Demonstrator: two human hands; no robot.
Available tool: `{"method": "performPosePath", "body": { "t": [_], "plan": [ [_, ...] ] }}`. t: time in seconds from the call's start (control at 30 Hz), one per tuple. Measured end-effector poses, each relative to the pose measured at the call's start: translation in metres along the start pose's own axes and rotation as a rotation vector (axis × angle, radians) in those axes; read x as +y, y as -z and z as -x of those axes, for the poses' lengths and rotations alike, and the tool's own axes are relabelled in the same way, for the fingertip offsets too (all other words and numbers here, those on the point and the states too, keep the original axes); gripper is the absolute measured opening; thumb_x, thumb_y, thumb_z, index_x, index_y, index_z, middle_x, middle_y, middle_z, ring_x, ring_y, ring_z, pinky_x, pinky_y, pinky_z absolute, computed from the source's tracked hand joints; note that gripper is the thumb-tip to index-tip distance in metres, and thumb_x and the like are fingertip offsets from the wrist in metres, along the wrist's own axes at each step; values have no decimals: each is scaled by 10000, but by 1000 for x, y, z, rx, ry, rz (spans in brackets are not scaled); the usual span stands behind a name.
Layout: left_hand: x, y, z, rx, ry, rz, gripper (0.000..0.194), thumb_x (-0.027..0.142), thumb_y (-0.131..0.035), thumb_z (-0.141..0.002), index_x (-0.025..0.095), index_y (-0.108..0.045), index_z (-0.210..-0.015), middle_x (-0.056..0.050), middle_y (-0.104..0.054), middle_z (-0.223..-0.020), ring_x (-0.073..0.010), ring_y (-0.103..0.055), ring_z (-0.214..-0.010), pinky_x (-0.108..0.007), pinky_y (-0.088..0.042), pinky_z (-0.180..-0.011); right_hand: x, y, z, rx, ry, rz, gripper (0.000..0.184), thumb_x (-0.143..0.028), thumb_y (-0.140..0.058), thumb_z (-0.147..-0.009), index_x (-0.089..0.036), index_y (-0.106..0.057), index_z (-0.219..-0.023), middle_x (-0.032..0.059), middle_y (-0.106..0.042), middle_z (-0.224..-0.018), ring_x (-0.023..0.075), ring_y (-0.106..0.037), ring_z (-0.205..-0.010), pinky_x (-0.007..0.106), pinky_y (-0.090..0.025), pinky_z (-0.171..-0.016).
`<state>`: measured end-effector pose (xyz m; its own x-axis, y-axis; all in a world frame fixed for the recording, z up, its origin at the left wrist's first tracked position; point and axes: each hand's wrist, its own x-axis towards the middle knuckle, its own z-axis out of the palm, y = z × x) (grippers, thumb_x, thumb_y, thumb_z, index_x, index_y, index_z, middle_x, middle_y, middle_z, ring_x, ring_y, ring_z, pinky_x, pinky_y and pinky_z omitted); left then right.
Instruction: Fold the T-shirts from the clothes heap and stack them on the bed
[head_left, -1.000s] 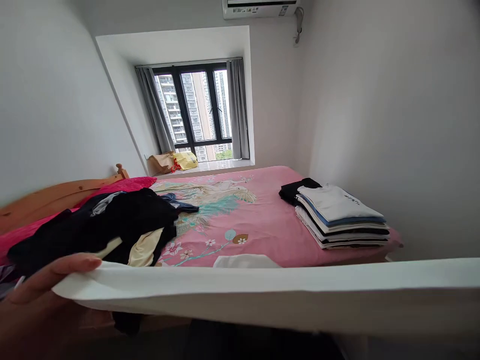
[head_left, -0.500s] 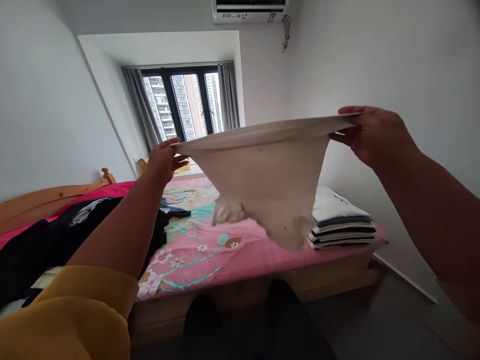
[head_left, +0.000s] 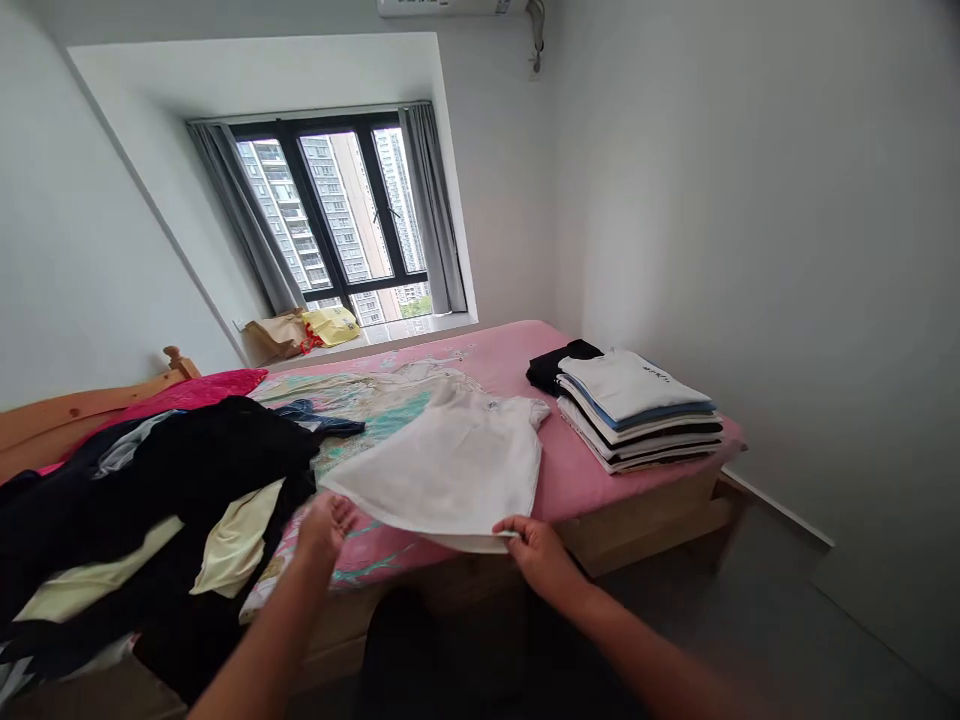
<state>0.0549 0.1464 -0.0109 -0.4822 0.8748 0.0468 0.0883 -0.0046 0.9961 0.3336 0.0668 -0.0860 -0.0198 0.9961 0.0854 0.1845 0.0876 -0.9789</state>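
A white T-shirt (head_left: 450, 465) lies spread on the bed, its hem toward me and its collar end pointing away. My right hand (head_left: 536, 555) pinches the hem near its right corner, at the bed's front edge. Just below the hem's left corner is my left hand (head_left: 326, 525), somewhat blurred, its fingers loosely apart and no cloth visible in them. To the right of the shirt stands a stack of folded clothes (head_left: 637, 415), a white one with dark lettering on top.
A loose heap of dark clothes (head_left: 225, 470) with pale yellow pieces covers the bed's left side. Behind the stack sits a folded black garment (head_left: 559, 365). The pink floral bed (head_left: 517, 345) reaches the window sill, where paper and yellow bags (head_left: 330, 325) lie. A wall rises at right.
The shirt, stretched in the air between both hands before, has come down flat onto the bed. Both hands have dropped and drawn closer together; the left now appears off the cloth.
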Motion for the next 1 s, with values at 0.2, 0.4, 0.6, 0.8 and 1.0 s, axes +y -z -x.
{"method": "performPosePath", "body": {
  "t": [0.2, 0.4, 0.6, 0.8, 1.0],
  "plan": [
    [-132, -7, 140, -695, 929, 266, 481, 601, -463, -801, 185, -617, -986, -110, -662, -1027, -229, -637, -940, -320, -496, -694, 42, -50, 44, -62, -10, 84, 264, -231, -462, -770, -192, -658, -943, 13, -678, -708, 167, -615, -665, 256, -432, -637],
    [-125, -59, 181, -730, 868, 709, 312, 477, -574, -792, 172, -634, -812, -42, -677, -742, -204, -658, -795, -297, -492, -723, 37, -51, 58, -91, 91, 268, 249, -242, -420, -829, -214, -644, -934, 27, -695, -799, 172, -634, -735, 246, -416, -658],
    [-119, -79, 176, -630, 1055, 706, 235, 354, -605, -765, 121, -625, -760, -79, -669, -676, -238, -666, -689, -348, -528, -689, 46, -49, 63, -105, 134, 458, 231, -234, -422, -836, -191, -636, -913, 56, -690, -813, 191, -628, -749, 259, -399, -670],
    [-126, -72, 172, -438, 844, 591, 107, 221, -662, -737, 127, -636, -780, -35, -652, -640, -177, -655, -654, -281, -539, -682, 47, -49, 70, -93, 162, 125, 204, -357, -448, -863, -194, -567, -833, 4, -619, -709, 129, -560, -645, 236, -410, -640],
    [-123, -46, 179, -404, 649, 521, 212, 141, -758, -633, 115, -644, -810, -65, -684, -770, -165, -663, -718, -228, -535, -638, 53, -52, 51, 31, -415, -516, 376, -548, -509, -792, -185, -504, -886, 9, -572, -743, 123, -527, -592, 208, -392, -436]
  ]
}}
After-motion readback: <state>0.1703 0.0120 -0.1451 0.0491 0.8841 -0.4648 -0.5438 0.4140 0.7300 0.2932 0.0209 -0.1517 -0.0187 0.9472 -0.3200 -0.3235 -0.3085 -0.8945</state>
